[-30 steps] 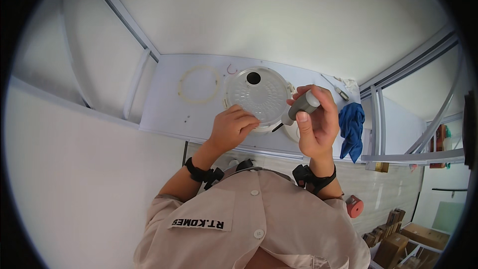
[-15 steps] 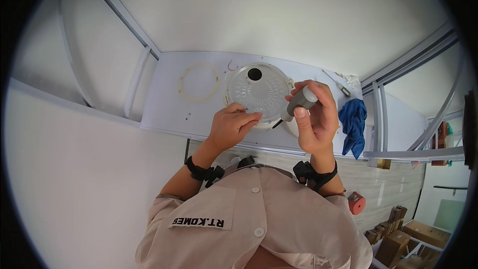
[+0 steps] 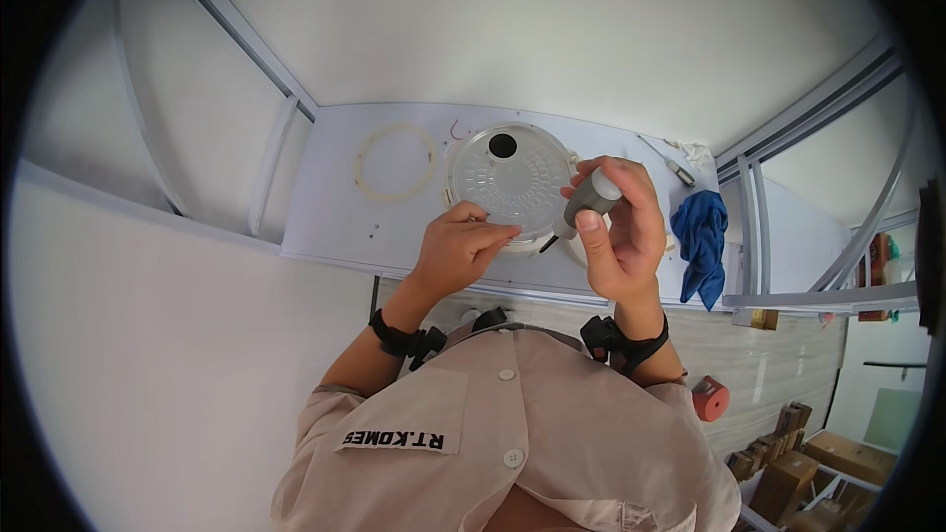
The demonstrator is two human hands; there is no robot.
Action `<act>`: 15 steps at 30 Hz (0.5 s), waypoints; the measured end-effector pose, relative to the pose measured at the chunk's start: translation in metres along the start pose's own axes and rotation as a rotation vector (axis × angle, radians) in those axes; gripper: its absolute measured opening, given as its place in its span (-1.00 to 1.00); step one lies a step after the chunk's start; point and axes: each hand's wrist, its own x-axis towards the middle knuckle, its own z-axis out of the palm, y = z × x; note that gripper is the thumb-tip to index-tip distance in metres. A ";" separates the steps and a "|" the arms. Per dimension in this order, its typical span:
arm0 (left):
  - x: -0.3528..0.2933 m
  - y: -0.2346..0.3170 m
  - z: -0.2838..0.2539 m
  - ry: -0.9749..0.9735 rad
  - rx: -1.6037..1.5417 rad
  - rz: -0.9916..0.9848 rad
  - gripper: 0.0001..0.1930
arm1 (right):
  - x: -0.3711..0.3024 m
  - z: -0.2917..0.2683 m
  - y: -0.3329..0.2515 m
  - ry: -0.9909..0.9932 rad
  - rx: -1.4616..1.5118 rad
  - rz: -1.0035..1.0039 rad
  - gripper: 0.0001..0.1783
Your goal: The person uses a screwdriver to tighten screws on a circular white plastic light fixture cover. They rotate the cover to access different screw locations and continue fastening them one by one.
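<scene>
Grey covers most of the screwdriver point(image 3: 587, 205), whose handle ends in a paler, rounded cap at the far right and whose short dark shaft slants down to the near left. It is in the right hand point(image 3: 631, 246), beside the near right edge of a whitish round cover point(image 3: 507, 192); whether the tip touches the cover cannot be told. The cover looks smooth and slightly glossy, with a ring of raised radial marks, a dark round hole toward its far side and small clips at its rim. It lies on the white table point(image 3: 330, 222).

The right hand grasps the handle, thumb along the near side and fingers curled around the far side. The left hand point(image 3: 453, 248) reaches to the cover's near edge, fingers bent, thumb and forefinger brought together; whether they pinch something small cannot be told. Both elbows are bent, and black bands point(image 3: 397, 339) circle the wrists.

Bold dark lettering point(image 3: 394, 439), upside down in this view, marks the left chest pocket of the beige shirt point(image 3: 424, 493). Blue cloth point(image 3: 702, 241) lies crumpled at the table's right.
</scene>
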 end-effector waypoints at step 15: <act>0.001 0.007 0.001 0.084 0.096 0.101 -0.77 | -0.003 0.007 0.000 0.092 0.036 -0.006 -0.48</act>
